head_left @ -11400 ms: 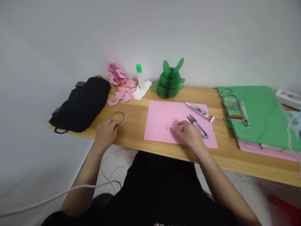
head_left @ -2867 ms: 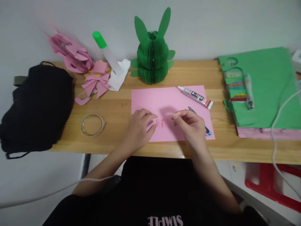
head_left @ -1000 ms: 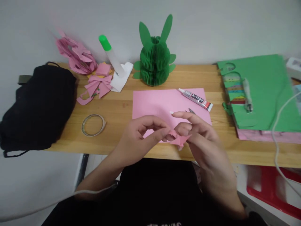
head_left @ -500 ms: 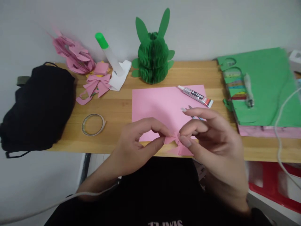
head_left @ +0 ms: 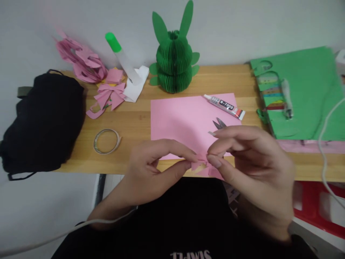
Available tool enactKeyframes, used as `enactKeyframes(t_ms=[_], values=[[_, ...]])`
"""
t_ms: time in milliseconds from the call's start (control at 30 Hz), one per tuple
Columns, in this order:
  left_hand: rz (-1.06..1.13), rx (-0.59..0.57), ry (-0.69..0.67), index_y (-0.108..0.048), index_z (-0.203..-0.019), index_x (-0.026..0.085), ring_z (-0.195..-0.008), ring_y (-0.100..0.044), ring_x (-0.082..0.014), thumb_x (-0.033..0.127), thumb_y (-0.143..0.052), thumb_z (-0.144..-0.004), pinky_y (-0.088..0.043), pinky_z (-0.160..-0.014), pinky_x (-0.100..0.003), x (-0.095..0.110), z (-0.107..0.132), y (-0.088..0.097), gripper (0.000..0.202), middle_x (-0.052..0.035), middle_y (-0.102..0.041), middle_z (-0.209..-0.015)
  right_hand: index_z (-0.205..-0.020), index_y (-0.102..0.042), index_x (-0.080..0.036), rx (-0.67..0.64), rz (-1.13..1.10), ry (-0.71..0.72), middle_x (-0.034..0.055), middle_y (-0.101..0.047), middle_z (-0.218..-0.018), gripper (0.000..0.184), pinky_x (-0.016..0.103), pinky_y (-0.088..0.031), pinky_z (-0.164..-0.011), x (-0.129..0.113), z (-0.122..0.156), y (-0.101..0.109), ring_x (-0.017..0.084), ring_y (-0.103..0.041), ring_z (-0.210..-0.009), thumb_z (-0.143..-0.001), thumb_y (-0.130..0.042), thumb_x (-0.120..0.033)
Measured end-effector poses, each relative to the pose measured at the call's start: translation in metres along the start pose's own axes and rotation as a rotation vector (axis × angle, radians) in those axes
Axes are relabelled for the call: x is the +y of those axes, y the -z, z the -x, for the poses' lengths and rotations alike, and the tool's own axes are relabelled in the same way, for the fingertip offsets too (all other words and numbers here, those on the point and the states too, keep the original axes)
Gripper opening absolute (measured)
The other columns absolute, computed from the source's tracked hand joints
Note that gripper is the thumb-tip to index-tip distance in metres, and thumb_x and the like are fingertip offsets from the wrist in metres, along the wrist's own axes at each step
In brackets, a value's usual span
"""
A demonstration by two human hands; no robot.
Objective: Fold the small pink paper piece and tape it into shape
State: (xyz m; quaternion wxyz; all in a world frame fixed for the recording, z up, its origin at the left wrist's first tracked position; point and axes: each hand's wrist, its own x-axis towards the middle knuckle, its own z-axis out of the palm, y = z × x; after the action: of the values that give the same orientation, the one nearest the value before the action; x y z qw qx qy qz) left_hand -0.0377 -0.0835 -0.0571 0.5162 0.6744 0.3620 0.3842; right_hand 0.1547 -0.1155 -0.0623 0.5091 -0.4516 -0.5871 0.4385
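Between my two hands is a small pink paper bow [head_left: 206,167], held just above the table's front edge. My left hand [head_left: 159,172] pinches its left side with thumb and index finger. On the other side, my right hand [head_left: 250,172] pinches the bow near its middle, hiding part of it. Beneath and beyond them lies a flat pink sheet [head_left: 178,117]. A glue tube [head_left: 225,106] marked B-7000 rests on the sheet's far right corner. Scissors [head_left: 219,123] show only their blades, the rest covered by my right hand.
A green paper rabbit [head_left: 174,64] stands at the back. Left are pink paper pieces [head_left: 110,91], a green-capped glue stick [head_left: 121,55], a tape roll [head_left: 107,141] and a black bag [head_left: 45,122]. Green sheets [head_left: 304,97] lie right, near a white cable [head_left: 322,144].
The view has shifted slightly. More of the scissors' blades now shows beyond my right hand. Both hands keep their pinch on the bow, my right hand a little farther right.
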Motion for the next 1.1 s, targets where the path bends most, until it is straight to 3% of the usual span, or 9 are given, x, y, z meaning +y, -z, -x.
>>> enactKeyframes(t_ms=[133, 400, 633, 967, 1100], values=[[0.035, -0.04, 0.035, -0.072, -0.092, 0.025, -0.083, -0.071, -0.0119, 0.004, -0.066, -0.081, -0.058, -0.075, -0.023, 0.004, 0.001, 0.001, 0.025, 0.0026, -0.077, -0.09, -0.115, -0.063, -0.029, 0.028, 0.02, 0.029, -0.003, -0.064, -0.076, 0.04, 0.025, -0.053, -0.059, 0.0, 0.0, 0.001, 0.012, -0.063, -0.069, -0.083, -0.066, -0.005], [-0.047, 0.023, -0.001, -0.072, -0.084, 0.025, -0.074, -0.072, -0.0132, 0.008, -0.072, -0.079, -0.059, -0.068, -0.025, 0.004, -0.003, -0.003, 0.019, 0.0035, -0.076, -0.081, -0.114, -0.064, -0.028, 0.054, 0.013, 0.025, -0.0012, -0.065, -0.082, 0.034, 0.028, -0.052, -0.06, -0.002, 0.0, 0.003, 0.013, -0.062, -0.071, -0.085, -0.065, -0.01], [-0.193, 0.065, -0.085, -0.071, -0.086, 0.027, -0.076, -0.073, -0.0133, 0.011, -0.072, -0.082, -0.059, -0.068, -0.025, 0.009, -0.005, -0.005, 0.016, 0.005, -0.078, -0.087, -0.092, -0.07, -0.023, 0.057, 0.176, 0.162, 0.0035, -0.065, -0.093, 0.015, 0.036, -0.051, -0.088, -0.009, 0.0, 0.01, 0.019, -0.058, -0.101, -0.08, -0.071, -0.013], [-0.315, 0.091, -0.143, -0.067, -0.085, 0.022, -0.074, -0.071, -0.0081, 0.012, -0.07, -0.084, -0.056, -0.07, -0.018, 0.012, -0.006, -0.009, 0.011, 0.0048, -0.076, -0.082, -0.094, -0.07, -0.025, 0.057, 0.362, 0.183, 0.0046, -0.064, -0.1, 0.022, 0.036, -0.051, -0.082, -0.01, 0.002, 0.005, 0.019, -0.061, -0.096, -0.079, -0.07, -0.009], [-0.336, 0.064, -0.169, -0.065, -0.084, 0.023, -0.07, -0.07, -0.0096, 0.013, -0.068, -0.085, -0.056, -0.065, -0.02, 0.012, -0.008, -0.008, 0.01, 0.0052, -0.075, -0.08, -0.095, -0.07, -0.025, 0.03, 0.428, 0.207, 0.0052, -0.064, -0.101, 0.023, 0.037, -0.051, -0.08, -0.012, 0.001, 0.007, 0.02, -0.062, -0.094, -0.08, -0.069, -0.008]])
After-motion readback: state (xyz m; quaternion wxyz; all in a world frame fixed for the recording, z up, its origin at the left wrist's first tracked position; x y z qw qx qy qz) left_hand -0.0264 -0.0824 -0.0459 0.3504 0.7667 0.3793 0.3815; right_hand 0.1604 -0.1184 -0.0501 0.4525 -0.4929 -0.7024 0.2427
